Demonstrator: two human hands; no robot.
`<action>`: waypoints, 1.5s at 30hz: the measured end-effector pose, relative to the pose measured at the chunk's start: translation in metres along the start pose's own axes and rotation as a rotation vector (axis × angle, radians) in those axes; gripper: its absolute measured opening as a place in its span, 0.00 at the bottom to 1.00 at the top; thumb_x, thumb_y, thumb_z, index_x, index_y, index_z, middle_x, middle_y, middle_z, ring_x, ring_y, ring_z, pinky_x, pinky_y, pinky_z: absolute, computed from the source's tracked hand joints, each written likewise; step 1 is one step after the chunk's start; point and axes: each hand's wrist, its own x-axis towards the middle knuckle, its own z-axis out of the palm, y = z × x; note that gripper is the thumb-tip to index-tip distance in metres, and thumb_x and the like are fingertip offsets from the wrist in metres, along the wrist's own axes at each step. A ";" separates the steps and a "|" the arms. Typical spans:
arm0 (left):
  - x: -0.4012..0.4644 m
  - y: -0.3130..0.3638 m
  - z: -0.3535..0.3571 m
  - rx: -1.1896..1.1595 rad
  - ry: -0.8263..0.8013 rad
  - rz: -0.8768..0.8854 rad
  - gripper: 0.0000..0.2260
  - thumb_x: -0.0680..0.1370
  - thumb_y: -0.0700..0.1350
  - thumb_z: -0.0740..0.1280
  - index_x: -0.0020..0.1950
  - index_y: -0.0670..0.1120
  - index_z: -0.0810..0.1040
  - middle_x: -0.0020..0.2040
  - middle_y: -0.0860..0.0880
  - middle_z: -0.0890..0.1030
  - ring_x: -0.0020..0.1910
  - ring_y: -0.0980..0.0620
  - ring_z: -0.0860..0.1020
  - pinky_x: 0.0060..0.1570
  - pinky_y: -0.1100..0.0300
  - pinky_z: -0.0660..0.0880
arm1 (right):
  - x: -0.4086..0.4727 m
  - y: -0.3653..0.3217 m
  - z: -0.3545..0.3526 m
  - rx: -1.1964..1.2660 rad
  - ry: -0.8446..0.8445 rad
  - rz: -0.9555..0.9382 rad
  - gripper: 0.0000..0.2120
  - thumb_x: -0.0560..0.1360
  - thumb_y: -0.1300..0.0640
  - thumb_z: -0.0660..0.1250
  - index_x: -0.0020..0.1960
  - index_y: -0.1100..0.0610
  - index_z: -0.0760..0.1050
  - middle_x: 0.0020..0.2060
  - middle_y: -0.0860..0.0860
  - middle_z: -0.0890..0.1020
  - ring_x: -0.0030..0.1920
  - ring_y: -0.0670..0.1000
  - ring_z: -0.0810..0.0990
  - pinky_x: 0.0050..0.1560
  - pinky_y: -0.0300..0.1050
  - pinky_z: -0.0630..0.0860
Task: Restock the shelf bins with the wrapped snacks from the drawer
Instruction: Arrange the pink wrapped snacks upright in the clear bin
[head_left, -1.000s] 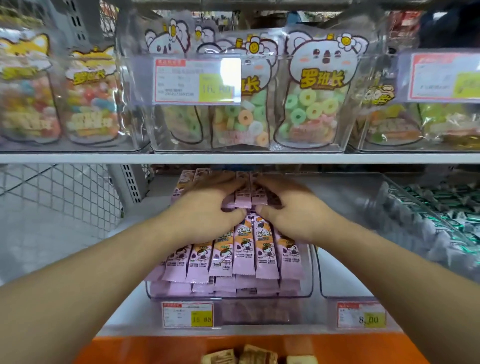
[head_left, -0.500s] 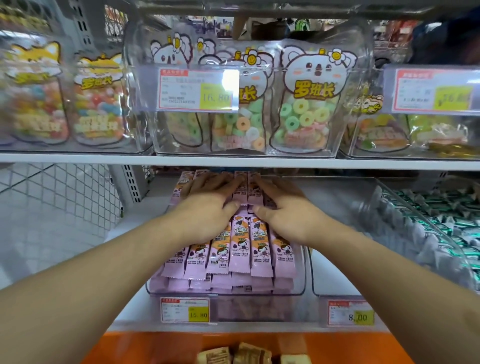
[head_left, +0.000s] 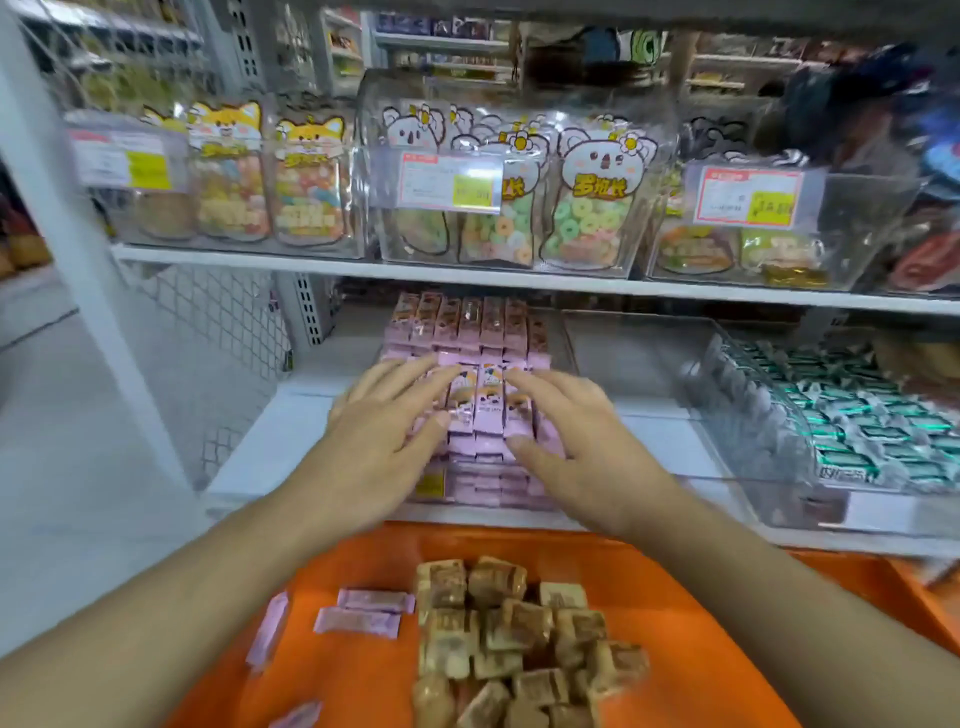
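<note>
Both hands lifted off the pink snacks (head_left: 475, 410) vs 0.5 s ago: left hand (head_left: 387, 426) & right hand (head_left: 563, 431) hover spread, holding nothing. Clear bin (head_left: 566, 338) looks tidy; 4 pink packs (head_left: 358, 621) left in orange drawer (head_left: 727, 597), prob next.

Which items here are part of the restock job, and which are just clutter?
Part of the job:
- pink wrapped snacks in the clear bin
- loose pink packs and brown packs in the orange drawer
- left hand, right hand, both flat over the pink stack

Just there:
- koala candy bags
- fox candy bags
- green-wrapped snacks
- price tags
</note>
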 end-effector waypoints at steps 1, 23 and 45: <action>-0.018 0.000 0.000 -0.005 0.009 -0.001 0.26 0.82 0.64 0.51 0.81 0.64 0.64 0.81 0.62 0.61 0.82 0.54 0.56 0.80 0.45 0.53 | -0.015 -0.008 0.006 0.007 -0.009 -0.020 0.30 0.82 0.44 0.63 0.82 0.47 0.62 0.78 0.48 0.66 0.78 0.50 0.58 0.80 0.48 0.56; -0.198 -0.185 0.182 -0.012 -0.521 -0.398 0.27 0.82 0.50 0.68 0.81 0.51 0.67 0.79 0.50 0.67 0.78 0.50 0.67 0.75 0.64 0.60 | -0.076 -0.012 0.296 0.129 -0.659 0.290 0.33 0.81 0.48 0.67 0.83 0.50 0.60 0.80 0.54 0.63 0.76 0.55 0.69 0.75 0.48 0.68; -0.172 -0.194 0.205 0.130 -0.552 -0.446 0.09 0.81 0.46 0.70 0.59 0.51 0.73 0.59 0.44 0.78 0.58 0.39 0.78 0.48 0.51 0.74 | -0.123 0.027 0.310 0.148 -0.693 0.081 0.14 0.80 0.56 0.64 0.65 0.49 0.77 0.60 0.44 0.78 0.57 0.46 0.76 0.58 0.48 0.77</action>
